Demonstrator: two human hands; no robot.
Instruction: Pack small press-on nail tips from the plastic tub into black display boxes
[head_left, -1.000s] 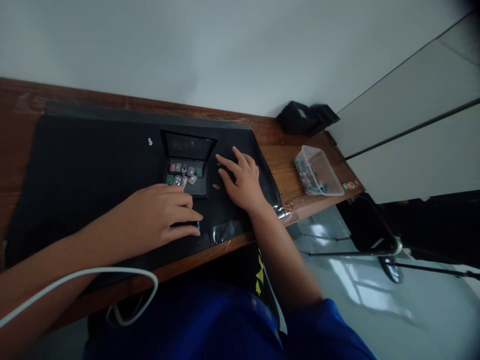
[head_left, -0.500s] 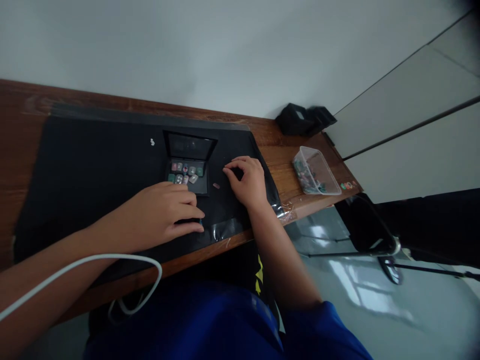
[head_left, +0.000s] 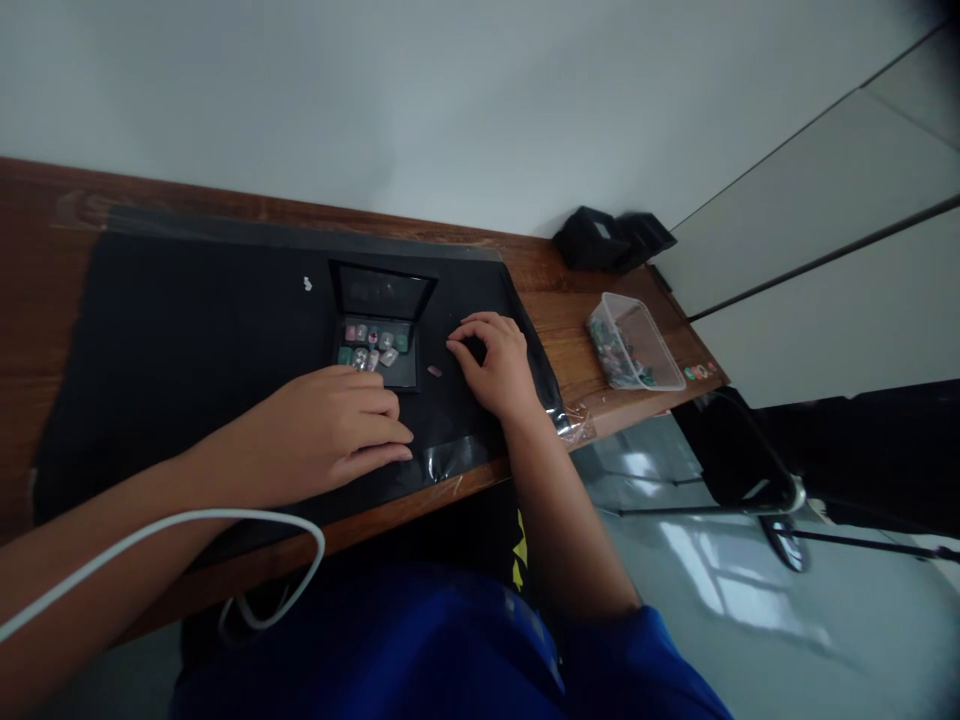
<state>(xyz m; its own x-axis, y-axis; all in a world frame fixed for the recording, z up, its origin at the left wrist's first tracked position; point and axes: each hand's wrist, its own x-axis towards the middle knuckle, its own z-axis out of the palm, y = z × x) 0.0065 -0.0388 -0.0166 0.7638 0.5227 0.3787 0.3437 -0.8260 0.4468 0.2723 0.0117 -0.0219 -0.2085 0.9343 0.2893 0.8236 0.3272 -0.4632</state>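
A small black case (head_left: pixel 379 330) with its lid up lies on a black mat (head_left: pixel 187 330); several pink, green and grey stones fill its tray. My left hand (head_left: pixel 330 430) rests on the mat just in front of the case, fingers curled over a dark thing I cannot make out. My right hand (head_left: pixel 491 365) lies to the right of the case, fingers bent in a pinch, whatever they hold hidden. A small pink stone (head_left: pixel 433 371) lies on the mat between the case and my right hand.
A clear plastic tub (head_left: pixel 634 345) of small stones stands on the wooden desk (head_left: pixel 570 310) at the right. A black object (head_left: pixel 611 238) sits at the back right corner. A white speck (head_left: pixel 307 284) lies on the mat. A white cable (head_left: pixel 187 530) hangs in front.
My right hand's fingers, stretched out a second ago, have curled into a pinch. My left hand has hardly moved.
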